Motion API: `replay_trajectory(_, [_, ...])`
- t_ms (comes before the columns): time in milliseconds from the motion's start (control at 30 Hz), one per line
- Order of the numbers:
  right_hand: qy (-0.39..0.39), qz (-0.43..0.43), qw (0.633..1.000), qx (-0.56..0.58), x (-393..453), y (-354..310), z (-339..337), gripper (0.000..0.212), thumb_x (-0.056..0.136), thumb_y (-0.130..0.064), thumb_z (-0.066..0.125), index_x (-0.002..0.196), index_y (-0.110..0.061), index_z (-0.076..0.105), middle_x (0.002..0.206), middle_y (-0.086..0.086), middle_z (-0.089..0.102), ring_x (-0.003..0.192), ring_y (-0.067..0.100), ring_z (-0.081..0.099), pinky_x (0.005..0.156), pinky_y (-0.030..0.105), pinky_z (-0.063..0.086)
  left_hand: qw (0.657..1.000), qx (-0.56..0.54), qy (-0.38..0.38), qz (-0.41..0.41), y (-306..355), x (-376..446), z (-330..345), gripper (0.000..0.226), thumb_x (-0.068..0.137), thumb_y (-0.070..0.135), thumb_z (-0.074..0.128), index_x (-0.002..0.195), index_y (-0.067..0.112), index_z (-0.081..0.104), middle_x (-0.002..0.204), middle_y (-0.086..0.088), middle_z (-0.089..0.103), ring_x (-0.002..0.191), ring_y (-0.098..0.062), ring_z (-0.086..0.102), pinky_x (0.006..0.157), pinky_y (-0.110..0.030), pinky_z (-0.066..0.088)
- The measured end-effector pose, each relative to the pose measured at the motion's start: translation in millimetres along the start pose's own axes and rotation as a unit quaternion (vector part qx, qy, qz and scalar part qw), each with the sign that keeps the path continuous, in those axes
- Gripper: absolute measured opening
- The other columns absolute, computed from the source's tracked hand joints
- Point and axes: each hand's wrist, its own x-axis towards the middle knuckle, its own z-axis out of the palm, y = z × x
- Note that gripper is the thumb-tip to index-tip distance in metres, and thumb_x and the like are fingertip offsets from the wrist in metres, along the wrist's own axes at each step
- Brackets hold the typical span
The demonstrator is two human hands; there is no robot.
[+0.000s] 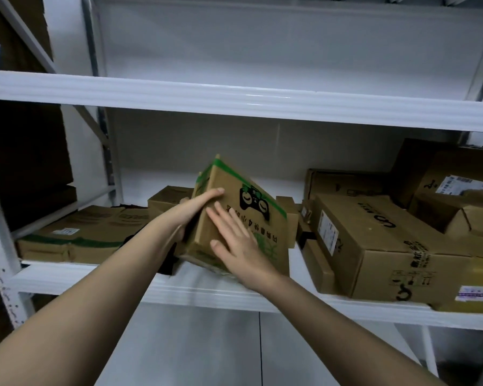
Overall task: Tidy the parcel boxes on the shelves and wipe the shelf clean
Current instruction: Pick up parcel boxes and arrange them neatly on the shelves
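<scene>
Cardboard with green tape and a black printed face, the tilted parcel box stands on one lower edge at the front of the middle shelf, between a flattened carton at the left and a jumble of larger boxes at the right. The left hand grips its upper left corner; the right hand presses flat, fingers straight, on its front face. This looks like the tidying step; next, the box needs setting square and upright.
</scene>
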Motion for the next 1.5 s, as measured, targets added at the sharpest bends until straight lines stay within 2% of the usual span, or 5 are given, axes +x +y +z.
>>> replay_trajectory(267, [0.087,-0.066,0.990,-0.084,-7,13,29,0.059,0.098,-0.047,0.030,0.153,-0.035,0.012,0.158,-0.023,0.000,0.145,-0.002,-0.011,0.120,0.039,-0.003,0.994,-0.096,-0.003,0.061,-26,-26,-15,0.067,0.060,0.056,0.071,0.114,0.017,0.067,0.102,-0.011,0.073,0.096,-0.028,0.067,0.082,-0.038,0.052])
replay_trajectory(600, [0.287,0.238,0.927,-0.029,0,84,-7,0.070,0.096,-0.055,0.036,0.153,-0.031,0.005,0.161,-0.008,-0.001,0.148,0.017,0.003,0.118,0.046,0.005,0.979,-0.191,-0.022,0.072,-61,-28,-20,0.021,0.094,0.030,0.049,0.104,0.016,0.061,0.078,-0.001,0.075,0.067,-0.015,0.072,0.059,-0.029,0.053])
replay_trajectory(1033, [0.272,0.292,0.825,0.399,-9,99,-46,0.039,0.101,-0.021,0.034,0.140,-0.015,0.036,0.123,0.005,0.053,0.103,0.015,0.052,0.074,0.027,0.042,0.985,-0.113,-0.089,0.100,-76,-4,-17,0.083,0.046,0.028,0.071,0.123,0.042,0.044,0.121,-0.003,0.059,0.113,-0.026,0.056,0.095,-0.044,0.047])
replay_trajectory(1367, [0.175,0.338,0.754,0.535,-19,100,-72,0.073,0.087,-0.075,0.022,0.144,-0.033,0.036,0.153,0.005,0.032,0.136,0.039,0.035,0.106,0.059,0.030,0.977,0.093,-0.016,0.189,-85,3,-20,0.069,0.093,-0.005,0.048,0.147,0.024,0.017,0.121,0.004,0.048,0.106,-0.010,0.048,0.073,-0.012,0.046])
replay_trajectory(1500, [0.096,0.371,0.734,0.561,-25,107,-89,0.076,0.080,-0.079,0.033,0.129,-0.025,0.054,0.139,0.019,0.048,0.130,0.046,0.039,0.107,0.066,0.026,0.932,0.217,0.026,0.290,-89,4,-37,0.094,0.081,0.006,0.058,0.152,0.037,0.005,0.147,-0.003,0.033,0.133,-0.019,0.037,0.103,-0.026,0.040])
